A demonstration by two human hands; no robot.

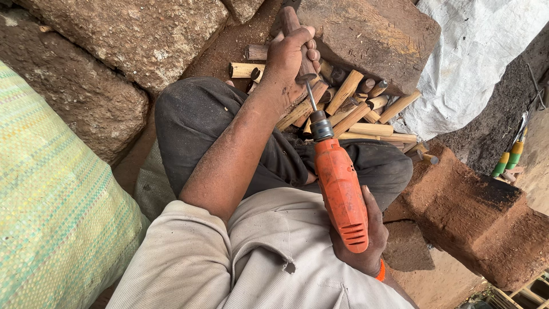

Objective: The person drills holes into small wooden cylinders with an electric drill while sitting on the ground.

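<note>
1. Nearest cam: pale shirt (269,257), then the right hand (366,240), fingers wrapped closed round the grip of an orange power drill (341,191); orange band at the wrist.
2. Drill's chuck and thin bit (309,94) point away from the body, tip meeting a wooden handle blank (293,28).
3. Left hand (291,57), arm stretched over the knee, fingers clenched round that blank, holding it upright w/ its lower end at the bit.
4. Step in hand, by my read: boring the end of the blank. Next move calls for bit kept in line w/ the blank's axis, firm grip vs. twist.
5. Below: pile of cut wooden pegs (354,114) on bare earth, just beside a big wood block (372,34).
6. Around: rough stone blocks (114,51) left, woven green sack (51,217), white tarp (474,57), reddish block (474,217), green-yellow tool handles (509,157) far right. Outdoor dirt floor, no counter.
</note>
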